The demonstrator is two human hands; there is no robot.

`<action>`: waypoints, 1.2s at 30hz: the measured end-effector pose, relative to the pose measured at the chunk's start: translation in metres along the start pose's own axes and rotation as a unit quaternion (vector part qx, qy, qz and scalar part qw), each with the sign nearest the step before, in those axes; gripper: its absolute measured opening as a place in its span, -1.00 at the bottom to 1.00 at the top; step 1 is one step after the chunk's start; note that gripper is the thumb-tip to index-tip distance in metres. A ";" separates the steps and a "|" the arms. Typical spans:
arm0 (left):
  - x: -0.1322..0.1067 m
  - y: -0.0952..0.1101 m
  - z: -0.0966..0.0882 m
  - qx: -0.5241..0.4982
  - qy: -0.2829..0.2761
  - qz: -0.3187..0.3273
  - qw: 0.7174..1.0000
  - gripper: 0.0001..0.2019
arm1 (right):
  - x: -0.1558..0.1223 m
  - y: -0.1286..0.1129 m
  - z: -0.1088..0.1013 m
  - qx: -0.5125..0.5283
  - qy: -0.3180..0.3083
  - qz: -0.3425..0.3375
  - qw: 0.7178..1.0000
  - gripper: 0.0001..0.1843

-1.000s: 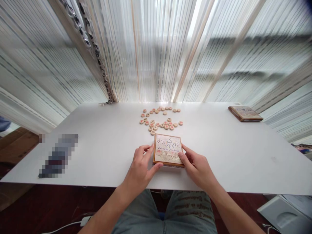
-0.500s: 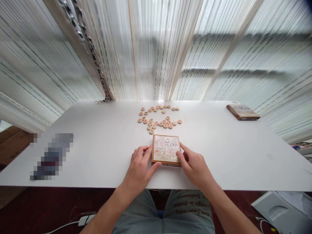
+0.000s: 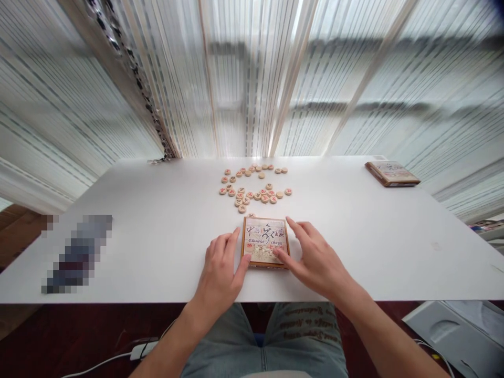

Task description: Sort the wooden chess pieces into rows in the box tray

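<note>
A square Chinese chess box (image 3: 264, 242) with a printed lid and brown sides lies flat on the table in front of me. My left hand (image 3: 221, 265) is at its left side, fingers stretched out and the thumb at the front left corner. On the other side my right hand (image 3: 315, 257) has its thumb over the lid and its fingers spread by the right edge. Behind the box lie several round wooden chess pieces (image 3: 265, 199) with red or dark characters, some plain side up. One piece (image 3: 251, 215) is partly hidden by the box's back edge.
A similar box (image 3: 392, 173) lies at the back right of the white table (image 3: 157, 236). A blurred-out object (image 3: 76, 257) is at the left. Striped curtains (image 3: 252, 79) hang behind the back edge, with a chain-like strand (image 3: 137, 79) at the left.
Both hands have loosened around the box, and the right fingers have spread more. A piece now shows just behind the box. The view has shifted slightly.
</note>
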State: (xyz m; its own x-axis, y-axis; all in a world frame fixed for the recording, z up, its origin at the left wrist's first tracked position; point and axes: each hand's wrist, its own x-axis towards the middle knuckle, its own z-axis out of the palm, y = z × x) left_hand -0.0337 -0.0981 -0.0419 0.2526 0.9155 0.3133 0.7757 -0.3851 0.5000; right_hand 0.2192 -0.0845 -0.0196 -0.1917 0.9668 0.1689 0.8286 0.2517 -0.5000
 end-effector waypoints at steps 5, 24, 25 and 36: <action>0.005 0.004 0.002 0.031 -0.003 -0.001 1.000 -0.50 | 0.030 0.005 -0.009 -0.015 -0.138 -0.129 0.982 0.46; 0.001 0.010 0.001 0.038 -0.026 0.035 0.998 -0.55 | 0.038 -0.014 -0.006 -0.047 -0.169 -0.201 0.964 0.22; 0.000 0.011 0.001 0.024 -0.026 0.027 0.999 -0.55 | 0.039 -0.015 -0.006 -0.048 -0.168 -0.203 0.963 0.23; 0.022 0.023 -0.008 -0.329 -0.103 -0.193 0.919 -0.28 | 0.024 -0.007 0.003 0.031 -0.091 -0.233 0.968 0.21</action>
State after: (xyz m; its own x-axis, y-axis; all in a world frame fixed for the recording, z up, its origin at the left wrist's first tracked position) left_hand -0.0155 -0.0881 -0.0170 0.1889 0.9753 -0.1147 0.3299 0.0470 0.9428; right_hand 0.2067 -0.0631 -0.0146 -0.6313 0.7382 0.2377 0.5980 0.6585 -0.4570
